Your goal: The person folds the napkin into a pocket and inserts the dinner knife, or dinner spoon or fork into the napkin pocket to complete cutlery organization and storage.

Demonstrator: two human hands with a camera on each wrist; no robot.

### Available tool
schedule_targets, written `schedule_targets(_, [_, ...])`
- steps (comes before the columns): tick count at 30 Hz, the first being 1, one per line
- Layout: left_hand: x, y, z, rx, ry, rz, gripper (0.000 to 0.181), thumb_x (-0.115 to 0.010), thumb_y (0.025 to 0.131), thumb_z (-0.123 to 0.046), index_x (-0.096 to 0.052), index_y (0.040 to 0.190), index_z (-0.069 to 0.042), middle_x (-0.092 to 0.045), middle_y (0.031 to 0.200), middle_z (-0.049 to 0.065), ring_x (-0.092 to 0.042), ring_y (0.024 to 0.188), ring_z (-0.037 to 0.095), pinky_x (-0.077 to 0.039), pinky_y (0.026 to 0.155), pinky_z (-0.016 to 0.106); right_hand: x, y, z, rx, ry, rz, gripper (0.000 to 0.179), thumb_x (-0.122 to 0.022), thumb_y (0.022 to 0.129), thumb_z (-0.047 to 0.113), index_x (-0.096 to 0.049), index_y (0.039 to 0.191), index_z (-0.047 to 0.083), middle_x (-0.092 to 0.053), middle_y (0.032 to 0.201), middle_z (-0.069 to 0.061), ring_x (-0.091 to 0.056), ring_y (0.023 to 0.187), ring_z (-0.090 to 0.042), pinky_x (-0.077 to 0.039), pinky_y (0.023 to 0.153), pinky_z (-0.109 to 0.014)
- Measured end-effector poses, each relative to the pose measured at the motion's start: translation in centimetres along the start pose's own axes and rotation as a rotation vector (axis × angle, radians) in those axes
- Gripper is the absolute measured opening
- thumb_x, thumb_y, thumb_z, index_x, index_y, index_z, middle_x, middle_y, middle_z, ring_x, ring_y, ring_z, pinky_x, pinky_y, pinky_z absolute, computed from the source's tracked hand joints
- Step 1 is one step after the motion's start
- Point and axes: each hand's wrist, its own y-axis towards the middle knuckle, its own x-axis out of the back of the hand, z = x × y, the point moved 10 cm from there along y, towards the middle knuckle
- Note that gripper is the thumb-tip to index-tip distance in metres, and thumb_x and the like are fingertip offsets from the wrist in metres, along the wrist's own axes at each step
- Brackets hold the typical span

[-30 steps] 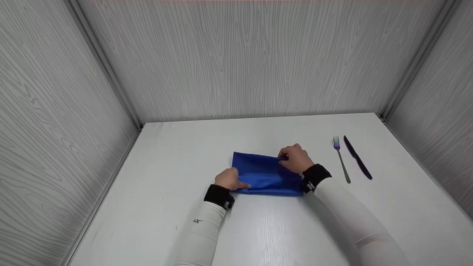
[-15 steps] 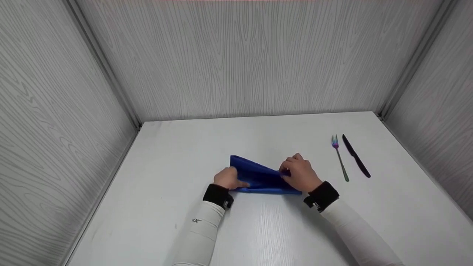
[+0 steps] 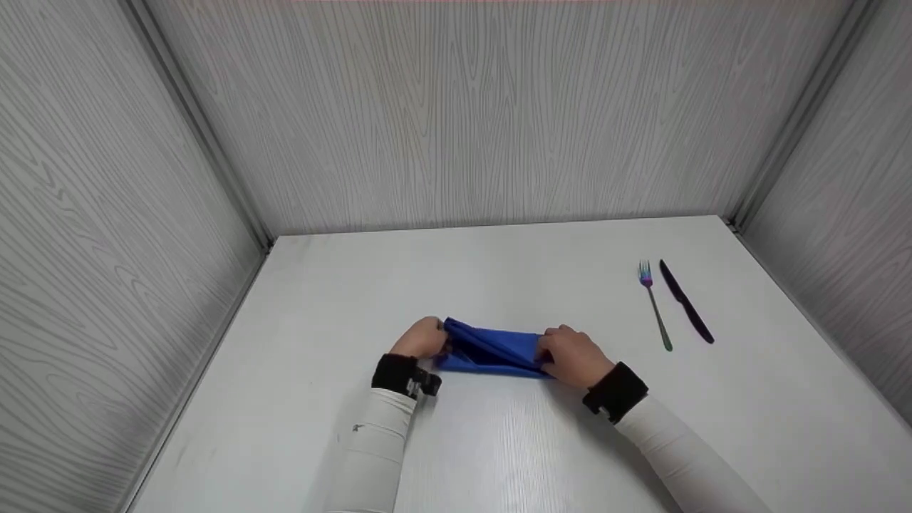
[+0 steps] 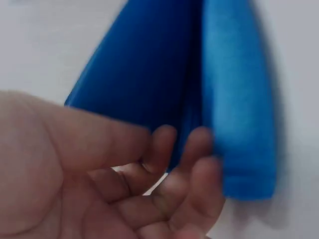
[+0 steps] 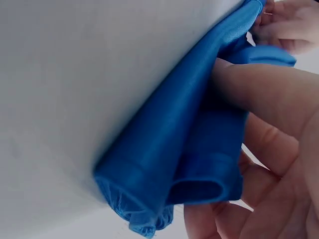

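A blue cloth (image 3: 491, 345) lies folded into a narrow strip on the white table, its long flap partly raised. At its left end my left hand (image 3: 422, 338) has the thumb and curled fingers around the edge. In the left wrist view two layers of the cloth (image 4: 239, 99) spread apart beyond the fingertips. My right hand (image 3: 576, 356) pinches the right end between thumb and fingers. Seen from the right wrist, the cloth (image 5: 154, 139) shows rolled layers with open, loop-like ends and a frayed edge.
To the right of the cloth lie a fork (image 3: 655, 306) with rainbow-tinted tines and a dark knife (image 3: 685, 301), side by side. Grey wood-grain panels (image 3: 470, 114) enclose the white table (image 3: 342, 285) at the back and both sides.
The far flap of the cloth has come down toward me, making a narrower strip. My right hand has moved nearer with it. My left hand has shifted left to the cloth's end.
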Motion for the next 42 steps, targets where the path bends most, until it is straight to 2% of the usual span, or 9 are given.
schedule_targets(3, [0.7, 0.0, 0.9, 0.076, -0.165, -0.007, 0.058, -0.035, 0.116, -0.036, -0.071, 0.098, 0.005, -0.076, 0.086, 0.014, -0.063, 0.067, 0.015, -0.052, 0.066, 0.027, 0.1, 0.0, 0.2, 0.010, -0.018, -0.001, 0.012, -0.085, 0.082, 0.002, -0.077, 0.089, 0.007, -0.070, 0.089, -0.007, -0.062, 0.084, -0.026, -0.055, 0.071, -0.045])
schedule_targets(6, [1.1, 0.1, 1.1, 0.090, -0.167, -0.035, 0.078, -0.031, 0.113, -0.056, -0.075, 0.087, 0.003, -0.073, 0.075, 0.010, -0.060, 0.059, 0.014, -0.047, 0.059, 0.025, 0.2, 0.0, 0.3, 0.007, -0.026, -0.002, 0.011, -0.084, 0.082, 0.001, -0.077, 0.089, 0.007, -0.070, 0.089, -0.007, -0.062, 0.084, -0.026, -0.055, 0.071, -0.045])
schedule_targets(11, [1.2, 0.0, 0.8, 0.070, -0.016, -0.018, 0.050, -0.057, 0.106, -0.043, -0.072, 0.091, 0.002, -0.062, 0.076, 0.004, -0.056, 0.066, 0.017, -0.043, 0.063, 0.026, 0.2, 0.1, 0.4, -0.006, -0.042, 0.004, 0.010, -0.084, 0.083, 0.002, -0.079, 0.090, 0.008, -0.071, 0.089, -0.007, -0.062, 0.084, -0.026, -0.055, 0.071, -0.045])
schedule_targets(17, [1.0, -0.2, 1.2, 0.092, -0.057, 0.018, 0.034, -0.064, 0.098, -0.022, -0.072, 0.115, 0.007, -0.064, 0.082, 0.005, -0.059, 0.071, 0.016, -0.048, 0.064, 0.026, 0.0, 0.0, -0.1, -0.037, -0.008, 0.017, 0.011, -0.083, 0.081, -0.001, -0.077, 0.086, 0.007, -0.069, 0.086, -0.005, -0.062, 0.084, -0.023, -0.056, 0.074, -0.043])
schedule_targets(24, [0.6, -0.5, 1.8, 0.108, -0.099, 0.066, 0.012, -0.068, 0.094, -0.015, -0.066, 0.085, -0.007, -0.060, 0.072, 0.002, -0.056, 0.065, 0.015, -0.047, 0.058, 0.026, -0.3, 0.0, -0.4, -0.059, 0.016, 0.034, 0.013, -0.083, 0.080, -0.003, -0.075, 0.081, 0.007, -0.067, 0.084, -0.003, -0.061, 0.083, -0.019, -0.056, 0.075, -0.040])
schedule_targets(29, [0.5, -0.4, 1.8, 0.088, -0.039, 0.064, 0.031, -0.070, 0.089, -0.009, -0.048, 0.067, -0.015, -0.054, 0.066, -0.001, -0.051, 0.061, 0.014, -0.042, 0.055, 0.025, -0.3, -0.1, -0.3, -0.051, 0.019, 0.035, 0.013, -0.081, 0.081, -0.004, -0.074, 0.082, 0.008, -0.067, 0.084, -0.003, -0.062, 0.085, -0.020, -0.057, 0.076, -0.040])
schedule_targets(35, [1.2, -1.3, 0.4, 0.047, 0.148, -0.080, 0.026, -0.078, 0.085, -0.008, -0.063, 0.103, 0.001, -0.070, 0.092, 0.012, -0.065, 0.080, 0.023, -0.053, 0.070, 0.035, -0.3, 0.0, -0.5, -0.055, 0.028, 0.033, 0.014, -0.079, 0.082, -0.004, -0.073, 0.081, 0.008, -0.066, 0.083, -0.002, -0.060, 0.085, -0.019, -0.056, 0.076, -0.039])
schedule_targets(38, [1.3, -2.0, -1.8, -0.052, 0.254, -0.182, 0.041, -0.078, 0.085, -0.006, -0.060, 0.120, 0.003, -0.071, 0.107, 0.020, -0.069, 0.097, 0.034, -0.058, 0.081, 0.047, -0.3, 0.0, -0.6, -0.060, 0.023, 0.034, 0.013, -0.079, 0.082, -0.003, -0.073, 0.081, 0.009, -0.065, 0.083, -0.001, -0.059, 0.083, -0.018, -0.055, 0.075, -0.039])
schedule_targets(42, [0.7, -2.7, -4.9, -0.220, 0.373, -0.288, 0.024, -0.078, 0.089, -0.005, -0.070, 0.110, 0.000, -0.069, 0.104, 0.020, -0.067, 0.099, 0.039, -0.058, 0.083, 0.050, -0.4, 0.0, -0.5, -0.062, 0.011, 0.039, 0.013, -0.079, 0.082, -0.003, -0.073, 0.081, 0.008, -0.065, 0.082, -0.002, -0.058, 0.082, -0.018, -0.055, 0.074, -0.039])
